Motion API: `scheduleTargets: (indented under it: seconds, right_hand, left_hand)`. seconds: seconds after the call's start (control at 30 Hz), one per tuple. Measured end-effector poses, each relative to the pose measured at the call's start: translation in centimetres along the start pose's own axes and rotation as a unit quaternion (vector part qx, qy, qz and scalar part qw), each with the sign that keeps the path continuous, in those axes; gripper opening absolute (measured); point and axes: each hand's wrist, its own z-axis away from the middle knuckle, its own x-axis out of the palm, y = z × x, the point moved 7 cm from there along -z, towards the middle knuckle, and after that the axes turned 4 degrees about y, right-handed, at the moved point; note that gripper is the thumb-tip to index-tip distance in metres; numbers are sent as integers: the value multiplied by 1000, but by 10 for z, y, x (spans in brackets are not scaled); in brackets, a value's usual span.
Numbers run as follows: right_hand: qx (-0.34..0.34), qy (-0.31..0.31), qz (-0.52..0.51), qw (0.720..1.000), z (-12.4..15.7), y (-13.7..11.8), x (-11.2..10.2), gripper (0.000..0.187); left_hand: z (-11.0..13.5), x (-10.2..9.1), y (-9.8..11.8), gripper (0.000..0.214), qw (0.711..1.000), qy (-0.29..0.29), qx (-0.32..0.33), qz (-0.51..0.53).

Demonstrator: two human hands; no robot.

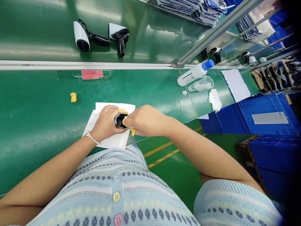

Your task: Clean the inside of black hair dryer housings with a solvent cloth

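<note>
On the green tabletop [35, 110], mid-frame, the left hand [107, 122] is clamped around a black hair dryer head [119, 121] while the right hand [145, 121] pinches a yellow cloth [132, 131] against its rim.

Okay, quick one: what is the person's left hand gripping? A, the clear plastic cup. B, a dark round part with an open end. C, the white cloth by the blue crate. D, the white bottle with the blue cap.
B. The left hand wraps around the dark round part, with its open end showing between the two hands.
</note>
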Motion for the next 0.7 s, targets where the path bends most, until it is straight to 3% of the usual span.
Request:
scheduleTargets:
  seconds: [0.13, 0.33, 0.53, 0.7]
  right_hand:
    - [-17, 14, -8, 1000, -2, -6, 0, 12]
    - [16, -8, 7, 1000, 3, 1, -1, 15]
    - [8, 31, -4, 999, 2, -7, 1, 17]
    - [50, 45, 10, 998, 8, 12, 3, 10]
  left_hand:
    - [0, 0, -1, 42, 1000, 7, 2, 2]
    - [0, 0, -2, 44, 1000, 14, 12, 1]
    - [0, 1, -4, 44, 1000, 9, 11, 3]
    - [-1, 0, -3, 44, 1000, 12, 15, 11]
